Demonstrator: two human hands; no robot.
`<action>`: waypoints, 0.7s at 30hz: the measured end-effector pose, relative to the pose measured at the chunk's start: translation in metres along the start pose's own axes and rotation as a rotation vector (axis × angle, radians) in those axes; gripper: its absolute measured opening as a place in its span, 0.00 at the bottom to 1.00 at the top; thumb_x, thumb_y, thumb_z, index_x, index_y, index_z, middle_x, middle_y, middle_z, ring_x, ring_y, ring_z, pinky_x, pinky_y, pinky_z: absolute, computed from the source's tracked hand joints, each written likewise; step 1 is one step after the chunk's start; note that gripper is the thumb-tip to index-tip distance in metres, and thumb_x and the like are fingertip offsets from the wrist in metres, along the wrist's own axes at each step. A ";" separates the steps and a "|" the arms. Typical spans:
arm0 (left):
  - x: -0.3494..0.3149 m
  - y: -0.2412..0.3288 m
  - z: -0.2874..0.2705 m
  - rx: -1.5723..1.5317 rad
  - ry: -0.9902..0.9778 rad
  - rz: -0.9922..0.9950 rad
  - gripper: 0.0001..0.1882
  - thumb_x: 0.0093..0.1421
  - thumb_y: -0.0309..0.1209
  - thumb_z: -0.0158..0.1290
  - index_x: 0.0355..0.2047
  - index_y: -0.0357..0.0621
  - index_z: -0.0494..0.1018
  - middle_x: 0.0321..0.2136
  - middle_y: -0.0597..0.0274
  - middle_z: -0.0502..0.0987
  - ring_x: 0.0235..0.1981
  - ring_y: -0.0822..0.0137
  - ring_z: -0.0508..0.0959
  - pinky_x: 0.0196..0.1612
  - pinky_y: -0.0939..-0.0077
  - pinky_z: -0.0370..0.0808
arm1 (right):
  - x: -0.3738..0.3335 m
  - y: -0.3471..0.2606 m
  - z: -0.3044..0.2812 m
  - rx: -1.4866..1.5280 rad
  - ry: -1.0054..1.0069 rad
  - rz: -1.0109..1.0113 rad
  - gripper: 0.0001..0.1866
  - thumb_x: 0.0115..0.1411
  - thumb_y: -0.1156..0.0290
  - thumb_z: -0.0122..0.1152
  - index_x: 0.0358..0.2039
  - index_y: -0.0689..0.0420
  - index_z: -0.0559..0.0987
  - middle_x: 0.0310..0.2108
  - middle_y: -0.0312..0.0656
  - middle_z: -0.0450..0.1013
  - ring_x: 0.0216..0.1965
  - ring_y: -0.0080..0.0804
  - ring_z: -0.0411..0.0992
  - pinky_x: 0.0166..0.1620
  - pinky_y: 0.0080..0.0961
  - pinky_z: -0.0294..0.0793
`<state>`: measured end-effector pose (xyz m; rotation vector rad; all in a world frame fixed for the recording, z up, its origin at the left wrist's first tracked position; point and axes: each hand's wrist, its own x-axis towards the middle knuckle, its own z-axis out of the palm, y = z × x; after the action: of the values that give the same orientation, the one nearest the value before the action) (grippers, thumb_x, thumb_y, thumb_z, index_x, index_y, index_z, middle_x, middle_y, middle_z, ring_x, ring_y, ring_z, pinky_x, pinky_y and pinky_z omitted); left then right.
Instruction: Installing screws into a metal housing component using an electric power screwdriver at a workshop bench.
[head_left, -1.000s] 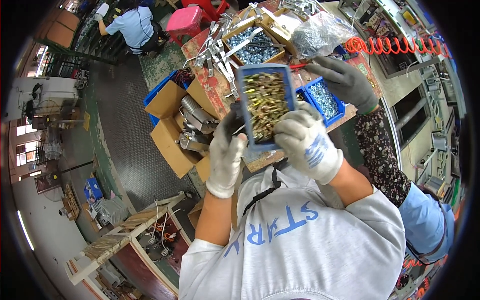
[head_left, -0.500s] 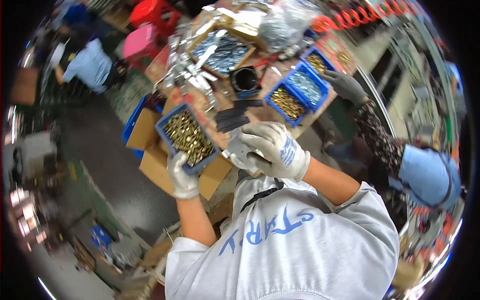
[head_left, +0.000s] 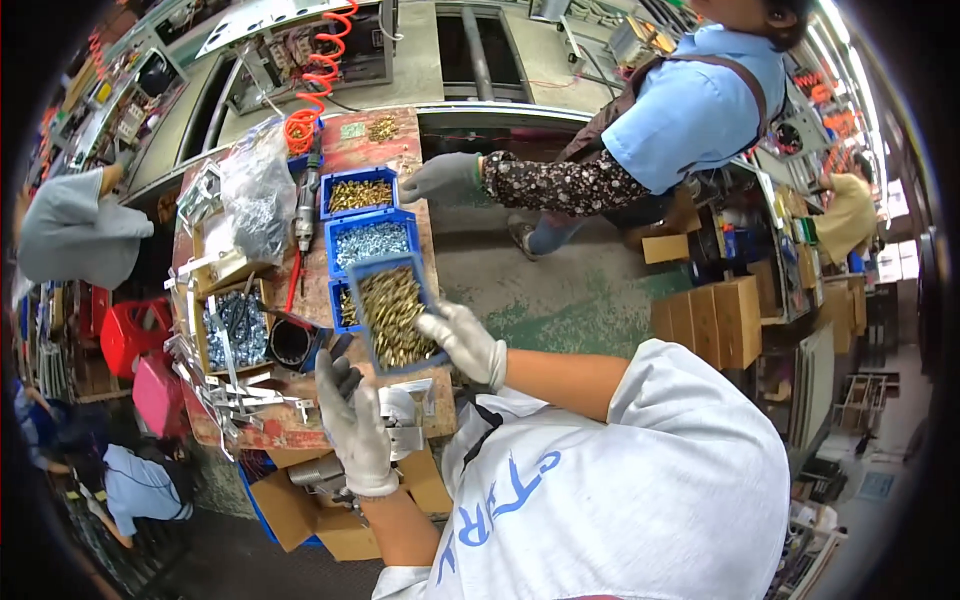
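Observation:
My right hand [head_left: 466, 342], in a white work glove, grips the near right edge of a blue plastic tray [head_left: 394, 314] filled with brass-coloured screws. The tray is held tilted just above the wooden bench [head_left: 300, 425], beside a row of blue bins. My left hand [head_left: 354, 422], also gloved, is raised with its fingers apart at the tray's near left corner; whether it touches the tray is unclear. Beneath the hands lie grey metal parts [head_left: 402, 412].
Blue bins of brass screws [head_left: 360, 193] and silver screws [head_left: 372, 243], a clear bag [head_left: 258, 200], a black cup [head_left: 290, 343] and metal brackets [head_left: 232, 400] crowd the bench. A co-worker's gloved hand [head_left: 440, 178] rests at its far edge. Cardboard boxes [head_left: 300, 505] sit below.
The view has swung round. The tray, held in both hands and then in my left alone, is now gripped by my right hand beside the blue bins; my left hand has let go.

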<state>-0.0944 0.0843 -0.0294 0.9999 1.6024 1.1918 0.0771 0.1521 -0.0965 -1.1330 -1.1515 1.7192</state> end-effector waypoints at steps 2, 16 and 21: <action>-0.007 -0.009 -0.007 -0.185 0.000 0.023 0.32 0.63 0.33 0.51 0.62 0.27 0.55 0.53 0.50 0.67 0.49 0.64 0.70 0.53 0.70 0.68 | 0.007 0.019 -0.013 0.048 0.180 -0.005 0.20 0.67 0.68 0.52 0.56 0.65 0.68 0.44 0.39 0.74 0.43 0.23 0.69 0.49 0.21 0.72; -0.044 -0.038 -0.012 -0.238 -0.126 -0.156 0.27 0.59 0.27 0.56 0.56 0.27 0.64 0.46 0.54 0.72 0.45 0.68 0.73 0.52 0.74 0.70 | 0.032 0.002 -0.081 0.205 0.509 0.045 0.18 0.65 0.62 0.51 0.53 0.55 0.72 0.33 0.30 0.74 0.23 0.15 0.70 0.15 0.16 0.64; -0.042 -0.035 -0.011 -0.231 -0.133 -0.172 0.26 0.58 0.25 0.56 0.56 0.27 0.64 0.45 0.55 0.73 0.44 0.69 0.74 0.51 0.75 0.70 | 0.026 0.012 -0.079 0.201 0.515 0.003 0.19 0.65 0.63 0.51 0.54 0.56 0.72 0.35 0.34 0.75 0.25 0.17 0.70 0.16 0.16 0.65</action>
<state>-0.0963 0.0346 -0.0547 0.7620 1.3814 1.1379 0.1424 0.1931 -0.1304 -1.3422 -0.6451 1.3891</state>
